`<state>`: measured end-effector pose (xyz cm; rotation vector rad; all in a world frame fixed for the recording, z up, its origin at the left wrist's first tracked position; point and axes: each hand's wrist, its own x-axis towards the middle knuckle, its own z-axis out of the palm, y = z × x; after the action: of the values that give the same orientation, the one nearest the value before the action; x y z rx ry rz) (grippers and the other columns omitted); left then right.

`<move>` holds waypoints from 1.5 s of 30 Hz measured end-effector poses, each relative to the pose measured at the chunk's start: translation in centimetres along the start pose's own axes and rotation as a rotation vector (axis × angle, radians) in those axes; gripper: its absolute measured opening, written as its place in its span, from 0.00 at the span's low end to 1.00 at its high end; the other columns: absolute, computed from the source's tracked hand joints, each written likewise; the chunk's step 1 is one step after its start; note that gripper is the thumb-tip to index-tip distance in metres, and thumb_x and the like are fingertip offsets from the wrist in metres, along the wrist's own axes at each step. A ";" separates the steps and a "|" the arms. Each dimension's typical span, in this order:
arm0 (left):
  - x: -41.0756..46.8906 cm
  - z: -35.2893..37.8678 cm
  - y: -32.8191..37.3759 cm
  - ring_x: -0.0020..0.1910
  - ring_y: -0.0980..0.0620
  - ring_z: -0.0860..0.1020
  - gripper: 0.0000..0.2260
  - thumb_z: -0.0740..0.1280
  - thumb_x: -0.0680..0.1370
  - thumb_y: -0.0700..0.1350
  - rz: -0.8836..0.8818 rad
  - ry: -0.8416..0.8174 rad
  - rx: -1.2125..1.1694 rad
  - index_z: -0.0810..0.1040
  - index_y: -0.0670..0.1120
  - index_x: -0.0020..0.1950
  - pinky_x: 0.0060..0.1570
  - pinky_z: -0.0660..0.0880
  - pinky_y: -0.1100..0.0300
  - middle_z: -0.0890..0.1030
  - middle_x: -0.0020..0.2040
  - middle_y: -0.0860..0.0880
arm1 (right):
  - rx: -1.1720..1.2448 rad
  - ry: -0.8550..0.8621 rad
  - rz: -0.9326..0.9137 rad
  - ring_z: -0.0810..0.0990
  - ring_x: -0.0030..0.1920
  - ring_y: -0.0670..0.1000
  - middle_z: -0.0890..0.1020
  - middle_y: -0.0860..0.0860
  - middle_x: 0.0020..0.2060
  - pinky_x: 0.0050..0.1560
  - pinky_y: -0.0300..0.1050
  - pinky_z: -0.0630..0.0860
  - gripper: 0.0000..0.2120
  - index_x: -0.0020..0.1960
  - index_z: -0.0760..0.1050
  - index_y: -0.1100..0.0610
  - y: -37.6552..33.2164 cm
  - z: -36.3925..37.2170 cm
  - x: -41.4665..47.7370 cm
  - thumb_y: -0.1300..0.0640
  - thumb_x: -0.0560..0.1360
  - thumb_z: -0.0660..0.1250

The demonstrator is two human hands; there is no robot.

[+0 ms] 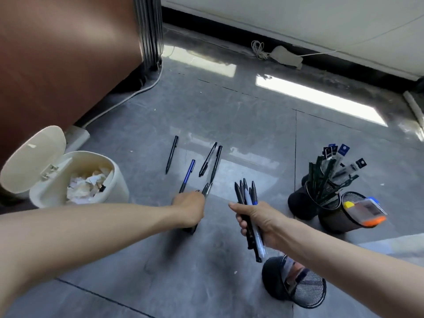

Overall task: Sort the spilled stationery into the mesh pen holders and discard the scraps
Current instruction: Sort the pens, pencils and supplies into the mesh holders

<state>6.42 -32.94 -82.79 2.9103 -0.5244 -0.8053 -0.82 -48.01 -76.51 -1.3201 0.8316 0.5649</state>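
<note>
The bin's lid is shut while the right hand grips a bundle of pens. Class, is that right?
No: the head view shows the bin with its lid open; the right hand does grip a bundle of pens.

A glossy grey tiled floor [229,115] filled the scene, with two bright strips of reflected light on it. A reddish-brown panel [68,53] stood at upper left, a ribbed metal edge [149,31] beside it. A white cable [128,97] ran across the floor toward a flat white block [76,136] (perhaps a power strip). Near the black baseboard [229,31] lay a coiled cord [258,48] and a grey cloth [286,57], under a pale wall [298,12].
</note>
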 end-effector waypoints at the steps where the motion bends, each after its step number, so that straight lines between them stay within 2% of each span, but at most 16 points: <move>1: 0.0 0.3 0.4 0.55 0.42 0.78 0.09 0.64 0.77 0.43 -0.015 -0.006 0.006 0.76 0.42 0.55 0.43 0.70 0.58 0.79 0.56 0.44 | -0.003 -0.004 0.003 0.68 0.20 0.46 0.72 0.52 0.23 0.22 0.37 0.69 0.12 0.36 0.71 0.60 0.0 0.5 0.2 0.59 0.72 0.72; 9: 0.4 0.3 0.2 0.51 0.43 0.78 0.11 0.65 0.77 0.49 -0.104 -0.169 -0.100 0.76 0.41 0.51 0.47 0.72 0.56 0.79 0.50 0.43 | -0.013 0.000 0.048 0.69 0.20 0.46 0.73 0.53 0.24 0.22 0.37 0.69 0.12 0.35 0.71 0.60 1.5 0.6 0.8 0.59 0.74 0.71; 14: -0.5 0.2 0.0 0.36 0.47 0.71 0.15 0.62 0.78 0.42 -0.074 -0.128 -0.187 0.64 0.43 0.33 0.36 0.66 0.60 0.68 0.32 0.47 | 0.065 0.015 0.019 0.69 0.20 0.47 0.73 0.53 0.25 0.22 0.37 0.70 0.11 0.39 0.71 0.60 1.2 -0.2 1.0 0.57 0.74 0.70; 18: -2.4 -0.7 1.4 0.29 0.49 0.67 0.11 0.60 0.76 0.46 0.041 -0.082 -0.498 0.63 0.45 0.36 0.29 0.62 0.60 0.70 0.31 0.47 | 0.137 -0.021 -0.014 0.72 0.23 0.49 0.75 0.54 0.28 0.26 0.39 0.72 0.15 0.47 0.73 0.59 1.1 -0.5 1.1 0.48 0.72 0.71; 21: -4.8 -1.5 3.6 0.22 0.52 0.63 0.09 0.60 0.77 0.45 0.127 -0.220 -0.816 0.65 0.45 0.37 0.20 0.59 0.67 0.68 0.28 0.48 | 0.128 -0.060 -0.007 0.75 0.27 0.51 0.77 0.55 0.30 0.31 0.43 0.77 0.21 0.48 0.75 0.60 1.2 -0.4 1.3 0.44 0.68 0.72; 23: -5.7 -1.5 4.6 0.21 0.53 0.62 0.10 0.60 0.77 0.44 0.196 -0.312 -0.888 0.66 0.45 0.36 0.20 0.58 0.67 0.66 0.26 0.47 | 0.111 -0.101 0.019 0.79 0.35 0.55 0.80 0.58 0.36 0.43 0.49 0.80 0.21 0.49 0.78 0.62 1.4 -0.2 1.3 0.45 0.68 0.73; 24: -6.0 -1.4 4.7 0.21 0.53 0.63 0.11 0.60 0.78 0.45 0.222 -0.340 -0.892 0.66 0.45 0.35 0.20 0.58 0.67 0.66 0.26 0.47 | 0.098 -0.104 0.025 0.80 0.36 0.55 0.81 0.59 0.37 0.44 0.48 0.81 0.19 0.49 0.78 0.64 1.5 -0.1 1.4 0.48 0.70 0.73; 25: -6.1 -1.5 4.8 0.21 0.53 0.64 0.13 0.61 0.78 0.47 0.231 -0.356 -0.904 0.66 0.45 0.35 0.21 0.59 0.67 0.67 0.26 0.47 | 0.081 -0.094 0.024 0.80 0.32 0.54 0.80 0.59 0.35 0.37 0.45 0.81 0.15 0.49 0.78 0.65 1.7 0.1 1.4 0.53 0.72 0.72; 28: -5.5 -1.4 3.5 0.20 0.57 0.67 0.15 0.60 0.80 0.50 0.184 -0.262 -0.886 0.68 0.46 0.35 0.21 0.62 0.67 0.70 0.26 0.51 | 0.041 -0.029 0.024 0.72 0.21 0.47 0.74 0.55 0.26 0.22 0.36 0.70 0.06 0.43 0.74 0.63 2.2 -0.1 2.0 0.61 0.75 0.66; 30: -4.3 -0.9 1.4 0.29 0.52 0.74 0.10 0.60 0.78 0.47 0.132 -0.021 -0.575 0.68 0.46 0.37 0.28 0.66 0.62 0.73 0.33 0.48 | 0.059 0.007 0.047 0.70 0.20 0.47 0.73 0.54 0.25 0.22 0.36 0.69 0.06 0.40 0.71 0.61 2.5 -0.7 2.3 0.62 0.75 0.66; 32: -3.1 -0.5 -1.1 0.45 0.41 0.77 0.04 0.59 0.76 0.43 0.017 0.163 -0.161 0.70 0.44 0.48 0.38 0.66 0.56 0.75 0.47 0.43 | 0.080 0.005 0.070 0.71 0.20 0.47 0.74 0.55 0.27 0.22 0.36 0.71 0.06 0.40 0.71 0.61 2.8 -1.3 2.5 0.65 0.75 0.65; 34: -2.2 0.1 -3.3 0.51 0.37 0.77 0.10 0.59 0.78 0.42 -0.074 0.157 0.053 0.67 0.41 0.57 0.40 0.66 0.52 0.71 0.55 0.41 | 0.091 -0.014 0.093 0.72 0.21 0.47 0.74 0.55 0.28 0.22 0.36 0.72 0.05 0.41 0.71 0.62 3.0 -1.7 2.6 0.67 0.74 0.65; 36: -1.8 0.7 -4.6 0.52 0.37 0.76 0.11 0.59 0.79 0.43 -0.100 0.124 0.115 0.66 0.40 0.58 0.39 0.66 0.51 0.70 0.56 0.40 | 0.099 -0.017 0.102 0.72 0.21 0.47 0.74 0.55 0.28 0.23 0.36 0.72 0.05 0.41 0.72 0.61 2.9 -1.7 2.6 0.66 0.74 0.68; 39: -1.4 1.5 -5.1 0.48 0.37 0.76 0.05 0.58 0.78 0.41 -0.037 0.137 0.082 0.67 0.41 0.52 0.39 0.66 0.52 0.72 0.48 0.43 | 0.120 -0.015 0.095 0.72 0.22 0.47 0.74 0.54 0.28 0.24 0.36 0.73 0.10 0.40 0.71 0.60 2.8 -1.4 2.9 0.60 0.72 0.72; 42: -1.5 1.3 -3.7 0.38 0.41 0.71 0.04 0.61 0.75 0.40 0.022 0.105 -0.302 0.66 0.44 0.41 0.35 0.66 0.54 0.72 0.34 0.47 | 0.132 -0.020 0.072 0.73 0.23 0.48 0.75 0.53 0.28 0.25 0.37 0.74 0.14 0.37 0.71 0.59 2.8 -0.7 3.4 0.53 0.70 0.74; 45: -2.0 0.4 -0.4 0.37 0.48 0.73 0.06 0.65 0.74 0.43 0.116 0.040 -0.565 0.69 0.47 0.40 0.36 0.68 0.58 0.75 0.34 0.49 | 0.175 -0.028 0.031 0.75 0.25 0.49 0.77 0.54 0.29 0.27 0.39 0.76 0.16 0.41 0.74 0.59 2.5 0.1 3.8 0.48 0.68 0.73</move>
<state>4.76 -31.84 -82.27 2.3506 -0.3798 -0.7319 -0.43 -47.84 -81.05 -1.1392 0.8598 0.5222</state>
